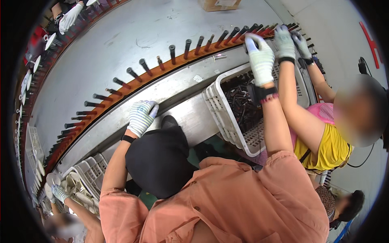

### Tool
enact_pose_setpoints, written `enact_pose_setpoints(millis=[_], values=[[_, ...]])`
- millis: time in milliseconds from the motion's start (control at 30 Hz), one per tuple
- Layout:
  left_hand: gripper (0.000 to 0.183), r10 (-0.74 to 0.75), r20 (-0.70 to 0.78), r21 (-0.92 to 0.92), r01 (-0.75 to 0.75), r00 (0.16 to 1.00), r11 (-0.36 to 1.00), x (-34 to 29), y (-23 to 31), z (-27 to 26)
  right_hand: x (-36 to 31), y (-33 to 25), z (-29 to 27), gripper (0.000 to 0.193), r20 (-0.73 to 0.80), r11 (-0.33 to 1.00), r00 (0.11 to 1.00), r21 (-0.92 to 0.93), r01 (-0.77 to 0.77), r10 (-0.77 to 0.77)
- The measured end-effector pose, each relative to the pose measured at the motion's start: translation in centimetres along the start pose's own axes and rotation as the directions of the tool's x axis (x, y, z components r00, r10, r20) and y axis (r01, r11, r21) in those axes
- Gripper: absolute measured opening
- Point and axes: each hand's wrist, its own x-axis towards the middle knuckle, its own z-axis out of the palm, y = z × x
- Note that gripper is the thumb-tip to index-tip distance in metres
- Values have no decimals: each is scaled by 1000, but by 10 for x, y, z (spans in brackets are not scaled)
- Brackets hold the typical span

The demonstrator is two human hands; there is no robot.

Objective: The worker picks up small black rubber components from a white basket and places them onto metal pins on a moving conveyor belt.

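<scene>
- The left hand (142, 116), in a striped glove, is at the near metal edge of the desk (109, 46), above the person's dark-clothed knee (156, 160). Its fingers are bent and close together; whether they hold anything, I cannot tell.
- The right hand (260, 54), also gloved, is raised beside the curved orange-brown strip (179, 64). Its fingers are bent and partly blurred; I cannot tell whether they pinch anything.
- Black-topped red posts (188, 48), the things nearest this hand, stand in a row along the strip, well spread in the middle and closer together toward both ends.
- A pale plastic basket (227, 121) is below the right forearm, with many small dark parts (241, 97) inside.
- Just right of that hand, a co-worker in yellow (324, 148) reaches two gloved hands to the strip.
- A cardboard box (219, 5) is on the desk's far side.
</scene>
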Motion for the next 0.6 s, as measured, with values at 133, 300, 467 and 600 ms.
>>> enact_pose_setpoints(millis=[133, 300, 467, 600], values=[[37, 217, -61, -77, -221, 974, 972, 22, 11, 1, -26, 24, -47, 32, 200, 846, 949, -522, -107, 244], [60, 419, 57, 115, -423, 906, 899, 48, 0, 7, 4, 44, -7, 44, 140, 991, 984, -94, -94, 107], [60, 425, 103, 150, -437, 899, 887, 46, -5, 14, 41, 49, 40, 58, 89, 979, 995, -200, 51, -34], [60, 447, 90, 149, -455, 890, 878, 61, -1, 11, 70, 69, 60, 54, 199, 996, 980, -83, 19, -2]])
